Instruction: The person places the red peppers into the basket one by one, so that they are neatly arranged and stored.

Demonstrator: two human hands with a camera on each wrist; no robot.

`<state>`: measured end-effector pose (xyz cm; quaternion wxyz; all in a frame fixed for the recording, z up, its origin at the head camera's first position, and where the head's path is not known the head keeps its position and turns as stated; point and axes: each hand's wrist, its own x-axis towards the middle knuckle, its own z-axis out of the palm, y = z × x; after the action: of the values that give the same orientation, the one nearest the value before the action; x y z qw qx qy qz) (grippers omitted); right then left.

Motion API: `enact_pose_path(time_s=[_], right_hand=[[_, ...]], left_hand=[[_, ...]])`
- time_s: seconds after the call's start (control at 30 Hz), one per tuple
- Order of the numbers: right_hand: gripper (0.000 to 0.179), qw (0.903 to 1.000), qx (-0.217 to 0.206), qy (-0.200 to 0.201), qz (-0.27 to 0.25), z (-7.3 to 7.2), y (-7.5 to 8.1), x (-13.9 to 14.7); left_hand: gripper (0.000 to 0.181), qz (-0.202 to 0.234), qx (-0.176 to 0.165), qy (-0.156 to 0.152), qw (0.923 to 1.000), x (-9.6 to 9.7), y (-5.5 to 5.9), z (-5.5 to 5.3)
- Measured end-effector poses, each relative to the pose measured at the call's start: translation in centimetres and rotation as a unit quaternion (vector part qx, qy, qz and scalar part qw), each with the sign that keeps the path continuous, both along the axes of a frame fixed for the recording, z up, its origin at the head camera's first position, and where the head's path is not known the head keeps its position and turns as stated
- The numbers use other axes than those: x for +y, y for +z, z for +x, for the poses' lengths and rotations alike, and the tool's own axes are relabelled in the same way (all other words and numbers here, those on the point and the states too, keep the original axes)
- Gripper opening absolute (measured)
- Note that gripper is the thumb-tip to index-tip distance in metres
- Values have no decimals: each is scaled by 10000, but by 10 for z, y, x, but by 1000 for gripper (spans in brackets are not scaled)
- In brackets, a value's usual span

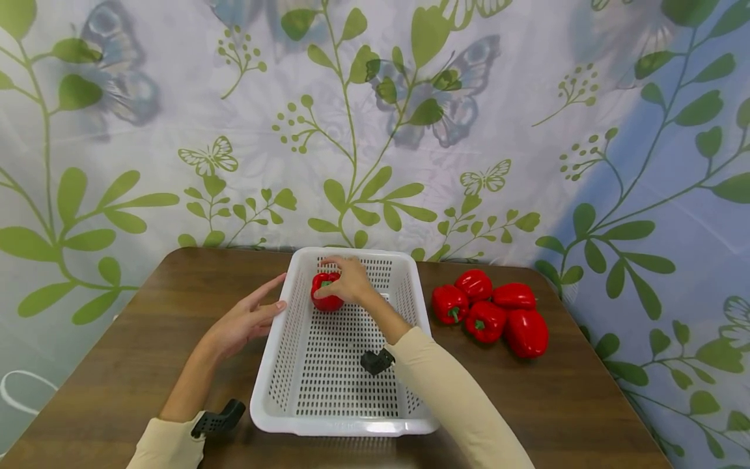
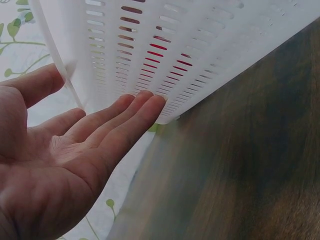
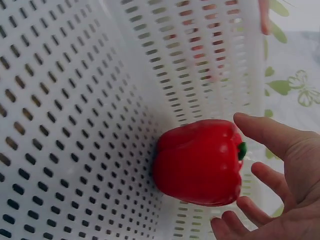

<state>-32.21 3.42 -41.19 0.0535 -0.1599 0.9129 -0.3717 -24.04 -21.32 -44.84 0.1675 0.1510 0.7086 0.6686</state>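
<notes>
A red bell pepper (image 1: 328, 303) with a green stem sits inside the white perforated plastic basket (image 1: 346, 426), by its far left corner. My right hand (image 1: 351, 281) reaches into the basket over this pepper. In the right wrist view, its spread thumb and fingers stand around the stem end of the pepper (image 3: 197, 162), with the thumb tip right at its edge. Outside the basket, my left hand (image 1: 249, 319) rests its extended fingers against the left rim and wall. The left wrist view shows those fingers (image 2: 135, 115) nearly straight along the slotted side.
Several more red bell peppers (image 1: 486, 321) lie clustered on the brown wooden table (image 1: 562, 404), to the right of the basket. Behind the table hangs a cloth (image 1: 246, 117) printed with leaves and butterflies. Dark wrist cameras (image 1: 218, 419) sit at both cuffs.
</notes>
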Motion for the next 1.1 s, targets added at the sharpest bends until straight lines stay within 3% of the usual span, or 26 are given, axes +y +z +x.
enact_pose_path(time_s=[0.17, 0.47, 0.77, 1.1], right_hand=[[67, 9991, -170, -17, -388, 2, 12, 3], [65, 9981, -163, 62, -587, 7, 45, 15], [58, 9987, 151, 185, -447, 23, 78, 43], [51, 9979, 609, -44, -239, 42, 97, 91]], left_hand=[[68, -1, 1, -4, 10000, 1, 0, 1], [68, 21, 16, 18, 10000, 0, 0, 1], [68, 10, 24, 36, 10000, -1, -1, 0], [67, 19, 22, 0, 10000, -1, -2, -1]])
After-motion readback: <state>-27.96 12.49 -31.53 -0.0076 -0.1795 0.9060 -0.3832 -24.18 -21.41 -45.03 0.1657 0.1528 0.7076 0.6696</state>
